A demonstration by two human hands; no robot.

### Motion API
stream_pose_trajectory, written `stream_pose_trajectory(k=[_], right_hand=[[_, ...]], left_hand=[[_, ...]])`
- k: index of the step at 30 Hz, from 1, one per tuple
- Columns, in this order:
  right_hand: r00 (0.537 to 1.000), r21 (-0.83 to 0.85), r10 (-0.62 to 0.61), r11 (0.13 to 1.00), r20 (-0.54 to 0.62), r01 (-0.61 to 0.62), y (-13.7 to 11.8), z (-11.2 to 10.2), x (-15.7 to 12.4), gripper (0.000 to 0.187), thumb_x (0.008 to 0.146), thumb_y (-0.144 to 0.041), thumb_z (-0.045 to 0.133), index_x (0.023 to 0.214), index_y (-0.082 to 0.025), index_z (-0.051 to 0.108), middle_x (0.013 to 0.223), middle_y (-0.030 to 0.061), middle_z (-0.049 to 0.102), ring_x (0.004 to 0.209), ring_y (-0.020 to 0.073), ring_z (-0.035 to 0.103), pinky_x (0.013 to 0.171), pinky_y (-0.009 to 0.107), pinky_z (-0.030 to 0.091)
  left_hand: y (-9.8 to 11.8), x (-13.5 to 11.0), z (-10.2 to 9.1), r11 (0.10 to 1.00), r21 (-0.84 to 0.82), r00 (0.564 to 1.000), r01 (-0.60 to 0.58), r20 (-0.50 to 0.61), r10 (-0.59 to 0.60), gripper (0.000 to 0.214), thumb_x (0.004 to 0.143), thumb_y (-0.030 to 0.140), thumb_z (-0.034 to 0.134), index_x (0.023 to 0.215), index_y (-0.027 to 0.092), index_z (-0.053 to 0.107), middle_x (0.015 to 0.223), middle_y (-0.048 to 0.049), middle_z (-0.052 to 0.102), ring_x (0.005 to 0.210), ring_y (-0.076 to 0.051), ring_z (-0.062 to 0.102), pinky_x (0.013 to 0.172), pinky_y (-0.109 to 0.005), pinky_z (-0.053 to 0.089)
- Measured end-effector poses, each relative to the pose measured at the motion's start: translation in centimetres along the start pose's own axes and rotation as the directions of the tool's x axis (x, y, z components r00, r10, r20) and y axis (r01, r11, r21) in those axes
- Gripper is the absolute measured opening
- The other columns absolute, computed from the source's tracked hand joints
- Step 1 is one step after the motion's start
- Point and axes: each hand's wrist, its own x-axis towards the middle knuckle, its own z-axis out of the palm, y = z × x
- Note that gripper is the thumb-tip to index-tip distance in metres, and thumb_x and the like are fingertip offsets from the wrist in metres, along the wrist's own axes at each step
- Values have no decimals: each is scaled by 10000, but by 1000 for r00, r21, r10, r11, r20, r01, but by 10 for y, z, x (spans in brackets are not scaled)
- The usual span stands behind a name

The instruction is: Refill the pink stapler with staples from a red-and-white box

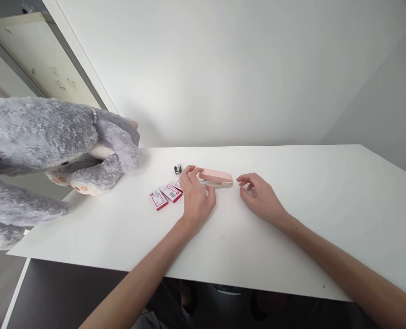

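A pink and cream stapler [220, 176] lies on the white table, its pink top raised from the cream base toward the left end. My left hand [196, 194] is curled around that left end, fingertips at the pink top and thumb near the base. A small black-and-white patterned piece [204, 183] shows between the fingers; its kind is unclear. Just off the stapler's right end, my right hand [258, 194] is empty, its thumb and fingers bent but apart.
Small red-and-white packets, one with a barcode [172, 193], lie left of my left hand. Behind them sits a small black object [178, 169]. A large grey plush toy [41, 137] covers the table's left end. A white wall [223, 82] borders the table's [292, 256] back edge.
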Motion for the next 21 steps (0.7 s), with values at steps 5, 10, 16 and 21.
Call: stream_pose_trajectory(k=[5,10,16,21], right_hand=[[1000,7,-4,1000,-1,4,0,0,0,252,917,-237,523,1143,-261,633,1164,74,698,952,244,664,699,365,511],[999,17,-1,1000,-32,1,0,0,0,289,905,-237,531,1183,-262,606,1228,88,669,1011,259,657,727,372,523],[993,6,-100,995,-64,101,-2,0,0,456,886,-243,583,1338,-297,552,1408,84,606,1290,292,572,1009,467,505],[986,15,-158,987,-45,159,-8,-1,-2,469,931,-317,617,1394,-319,545,1486,64,596,1418,299,500,1169,532,399]], left_hand=[[-5,-1,2,982,-81,973,169,174,-153,411,975,164,442,1379,188,373,1367,-179,582,1310,-327,537,1064,-528,437],[-2,-1,-1,964,-159,947,212,276,-163,377,1040,240,408,1406,228,317,1280,-137,683,1169,-307,646,955,-477,481],[1,0,-3,956,-227,934,185,342,-100,346,1048,255,441,1365,262,301,1196,-88,749,972,-248,727,864,-406,502],[4,-3,-4,966,-245,910,82,413,28,300,1054,266,440,1330,267,322,1158,-59,759,1058,-244,723,882,-392,512]])
